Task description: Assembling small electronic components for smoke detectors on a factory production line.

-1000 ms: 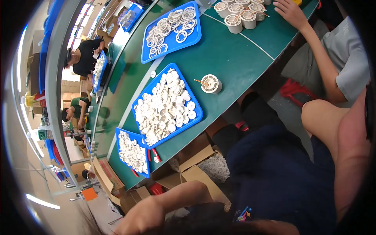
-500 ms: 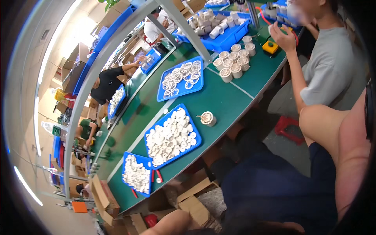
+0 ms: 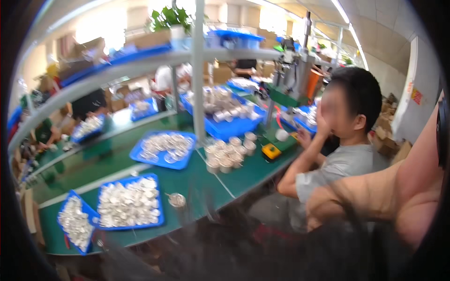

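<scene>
Neither of my hands shows. My bent right arm [image 3: 361,194] is raised at the right edge, its hand out of sight. My left arm cannot be made out in the dark blur along the bottom. Closest on the green bench [image 3: 197,206] stands one white cylindrical part [image 3: 177,200] with a thin wire or lead at its top. Left of it lies a blue tray [image 3: 161,206] heaped with small white round parts. A smaller blue tray [image 3: 83,202] of white pieces sits beside that, tilted at the bench edge. Much of the picture is smeared by motion.
Behind are a blue tray [image 3: 188,152] of white rings, grouped white cylinders [image 3: 226,157] and a large blue bin [image 3: 229,129]. A grey post [image 3: 198,70] rises from the bench. A co-worker [image 3: 344,154] sits at right, hand at the face, near a yellow-black box [image 3: 271,152].
My view has swung up and to the right, so the bench and trays sit lower and further left. The co-worker's head is now in view. The bare limb at the bottom is gone from sight.
</scene>
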{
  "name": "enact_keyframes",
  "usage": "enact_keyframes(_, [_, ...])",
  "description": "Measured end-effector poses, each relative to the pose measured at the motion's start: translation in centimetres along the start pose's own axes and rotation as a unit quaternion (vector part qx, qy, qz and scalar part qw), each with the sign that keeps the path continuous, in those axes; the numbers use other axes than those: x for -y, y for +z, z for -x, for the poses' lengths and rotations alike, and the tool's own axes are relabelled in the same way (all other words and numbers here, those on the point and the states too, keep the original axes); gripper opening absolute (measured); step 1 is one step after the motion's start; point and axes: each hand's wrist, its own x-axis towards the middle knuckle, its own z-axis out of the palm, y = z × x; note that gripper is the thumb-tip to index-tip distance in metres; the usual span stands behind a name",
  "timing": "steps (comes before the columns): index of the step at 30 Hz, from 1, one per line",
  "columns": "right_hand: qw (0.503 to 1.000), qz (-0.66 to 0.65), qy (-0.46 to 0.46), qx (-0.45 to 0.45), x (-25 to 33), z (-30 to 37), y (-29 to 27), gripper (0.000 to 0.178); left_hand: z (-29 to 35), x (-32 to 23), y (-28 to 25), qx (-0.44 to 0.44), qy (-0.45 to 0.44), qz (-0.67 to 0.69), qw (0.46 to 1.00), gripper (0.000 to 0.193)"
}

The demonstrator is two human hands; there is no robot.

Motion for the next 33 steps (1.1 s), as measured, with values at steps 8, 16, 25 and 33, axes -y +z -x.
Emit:
enact_keyframes(8, [0.983,-0.025,0.166,0.075,-0.9,8.6,5.9,0.058,18.5,29.2,-16.1,-0.628,-0.396,-0.250,0.622,0.041])
enact_keyframes(16, [0.961,-0.041,0.266,0.060,-1.2,14.1,15.3,0.058,33.9,50.1,-14.2,-0.363,-0.718,-0.282,0.523,0.047])
enact_keyframes(25, [0.900,-0.075,0.374,0.212,-6.7,23.3,33.0,0.025,32.5,46.4,-19.1,-0.241,-0.681,-0.369,0.585,0.034])
enact_keyframes(33, [0.827,-0.088,0.424,0.359,-9.2,33.3,38.2,0.031,30.3,42.8,-20.4,-0.364,-0.596,-0.334,0.633,0.034])
